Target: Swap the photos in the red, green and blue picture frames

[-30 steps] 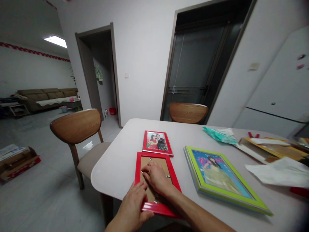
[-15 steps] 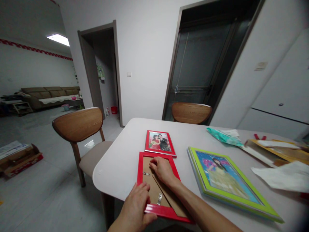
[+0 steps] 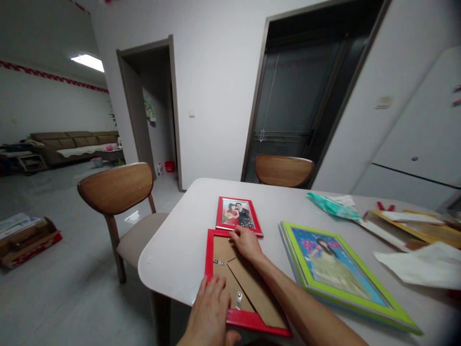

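Observation:
A red picture frame (image 3: pixel 211 250) lies face down at the table's near edge, its brown backing board (image 3: pixel 221 278) with stand flap and metal clips showing. My left hand (image 3: pixel 211 305) holds its near left corner, fingers laid over the rim and board, the thumb by the near edge. At the far rim, the closed fingers of my right hand (image 3: pixel 247 242) are on a small metal clip (image 3: pixel 231 242); the fingertips partly hide it. Just beyond lies a second red frame (image 3: pixel 256 218), face up with a photo of a couple.
Right of my forearm lies a stack of lime-green framed pictures (image 3: pixel 306 269). Farther right are a teal packet (image 3: pixel 329 205), white paper (image 3: pixel 421 264) and yellow-brown packaging (image 3: pixel 392 223). Wooden chairs stand left (image 3: pixel 118 187) and behind (image 3: pixel 284 170) the white table (image 3: pixel 173 245).
My right hand has moved from the middle of the backing up to the far rim, uncovering a metal clip there. My left hand has shifted slightly right and down on the near corner.

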